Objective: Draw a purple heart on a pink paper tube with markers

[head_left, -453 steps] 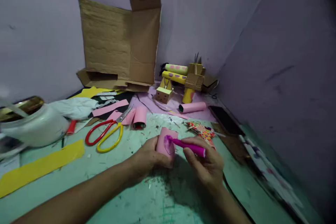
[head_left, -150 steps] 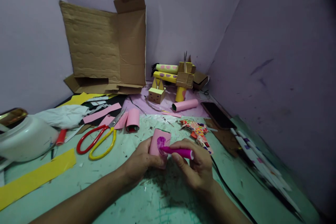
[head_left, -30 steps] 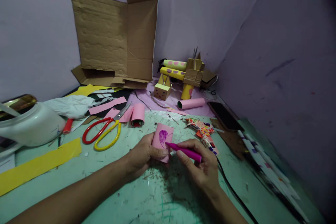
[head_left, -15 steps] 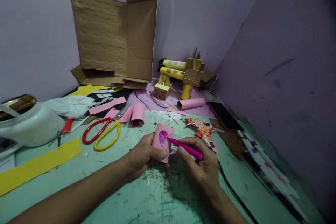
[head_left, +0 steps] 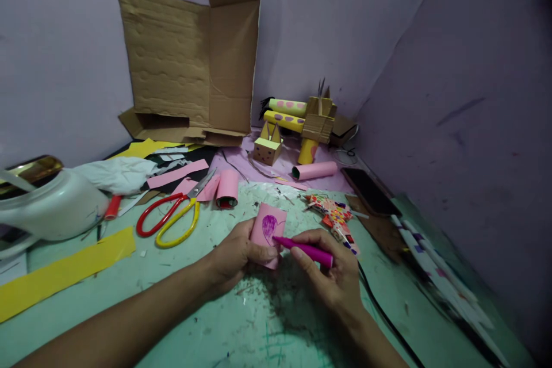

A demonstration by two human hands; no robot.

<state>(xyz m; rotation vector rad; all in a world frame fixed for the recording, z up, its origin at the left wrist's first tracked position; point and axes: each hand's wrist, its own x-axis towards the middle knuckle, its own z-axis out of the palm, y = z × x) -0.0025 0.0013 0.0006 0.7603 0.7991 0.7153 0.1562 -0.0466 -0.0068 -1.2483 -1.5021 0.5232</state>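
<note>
On the green table (head_left: pixel 172 305), the left hand (head_left: pixel 235 256) gripped a pink tube (head_left: pixel 262 230); the right hand (head_left: pixel 334 264) pinched a magenta marker (head_left: pixel 308 251) against it.

On my counter (head_left: pixel 172 299), the teapot (head_left: pixel 56 207) sits toward the left edge, the scissors (head_left: pixel 176 213) right of it, the phone (head_left: pixel 371 191) by the right edge, and the carton (head_left: pixel 185 63) behind the scissors.
</note>
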